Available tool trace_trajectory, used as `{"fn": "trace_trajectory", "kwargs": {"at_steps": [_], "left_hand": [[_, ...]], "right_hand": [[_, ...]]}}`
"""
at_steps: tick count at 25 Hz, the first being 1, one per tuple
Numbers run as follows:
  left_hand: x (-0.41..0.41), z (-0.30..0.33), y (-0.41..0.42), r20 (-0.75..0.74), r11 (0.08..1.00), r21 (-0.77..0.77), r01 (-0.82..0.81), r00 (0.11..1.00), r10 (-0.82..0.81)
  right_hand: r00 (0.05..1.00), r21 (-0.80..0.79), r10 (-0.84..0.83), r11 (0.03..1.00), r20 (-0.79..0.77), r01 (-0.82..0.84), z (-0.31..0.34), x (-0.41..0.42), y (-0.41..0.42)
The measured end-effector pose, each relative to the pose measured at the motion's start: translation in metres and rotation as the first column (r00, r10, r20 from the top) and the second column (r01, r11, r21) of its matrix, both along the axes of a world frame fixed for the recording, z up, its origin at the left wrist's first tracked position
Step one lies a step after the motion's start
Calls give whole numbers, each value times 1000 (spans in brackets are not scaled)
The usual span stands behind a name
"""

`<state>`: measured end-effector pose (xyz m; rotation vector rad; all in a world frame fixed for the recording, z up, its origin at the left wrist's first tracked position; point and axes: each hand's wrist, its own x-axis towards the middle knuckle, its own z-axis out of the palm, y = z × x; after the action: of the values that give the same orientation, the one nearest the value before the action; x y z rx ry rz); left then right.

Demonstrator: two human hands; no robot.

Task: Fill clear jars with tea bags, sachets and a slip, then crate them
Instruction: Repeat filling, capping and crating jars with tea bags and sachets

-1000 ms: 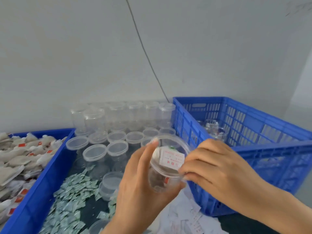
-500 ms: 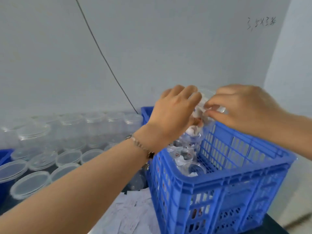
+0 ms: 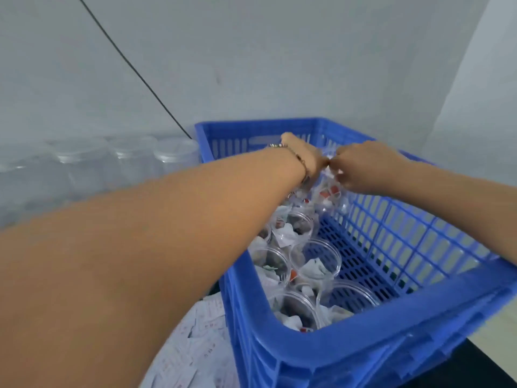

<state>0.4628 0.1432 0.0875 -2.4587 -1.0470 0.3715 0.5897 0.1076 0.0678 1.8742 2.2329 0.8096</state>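
— Reaching over the far end of the blue slatted plastic crate [image 3: 363,357], both hands meet above a clear round plastic jar [image 3: 330,196] holding white tea bags with red tags. Do you see how they grip it?

— Partly. The right hand [image 3: 363,169] has its fingers curled down onto the jar's top, by the crate's right wall. The left hand [image 3: 305,155], with a thin bracelet [image 3: 296,158] at the wrist, is bent over the same spot, but its fingers are hidden behind the hand and blurred; I cannot tell whether they clamp the jar or only touch it.

— And where is the jar itself?

— Inside the crate, in the far right part, upright as far as I can make out. Whether it rests on the crate floor is hidden.

— What else lies in there?

— More open clear filled jars [image 3: 314,264] stand in two rows along the crate's left side, towards the near end, each with white tea bags inside.

— Outside the crate?

— A heap of white printed paper slips [image 3: 195,345] lies just beside its near left corner. Empty clear lidded jars [image 3: 126,161] stand in a row against the grey wall, and a thin black cable [image 3: 134,71] runs slantwise down that wall.
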Motion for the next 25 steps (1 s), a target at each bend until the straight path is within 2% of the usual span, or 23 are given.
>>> {"fn": "trace_trajectory", "kwargs": {"at_steps": [4, 9, 14, 17, 19, 20, 22, 23, 25], "left_hand": [[3, -5, 2, 97, 998, -27, 61, 994, -58], [11, -34, 6, -109, 996, -72, 56, 992, -64], [19, -60, 6, -289, 985, -171, -12, 956, -38], [21, -62, 6, -362, 969, -237, -62, 932, -29], [22, -58, 4, -351, 958, -277, -81, 936, -23], [20, -52, 2, -322, 953, -292, -78, 947, -21], [14, -33, -1, -242, 942, -328, -68, 970, -15], [6, -20, -2, -195, 940, -333, -66, 981, 0], [-22, 16, -10, -63, 953, -298, -61, 997, 45]], "right_hand": [[994, 58, 9, 998, -111, -2, 1, 12, 5], [993, -217, -38, 976, -116, 12, -26, -4, 6], [988, -379, -108, 924, -115, 56, -49, -11, 8], [979, -588, -184, 803, -83, 101, -55, -14, 9], [964, -708, -250, 697, -93, 113, -56, -14, 9], [943, -733, -298, 673, -149, 97, -54, -15, 9], [877, -697, -356, 717, -324, 34, -44, -14, 9], [848, -631, -341, 775, -407, 9, -36, -14, 9], [847, -455, -225, 890, -481, -22, -16, -11, 7]]}}
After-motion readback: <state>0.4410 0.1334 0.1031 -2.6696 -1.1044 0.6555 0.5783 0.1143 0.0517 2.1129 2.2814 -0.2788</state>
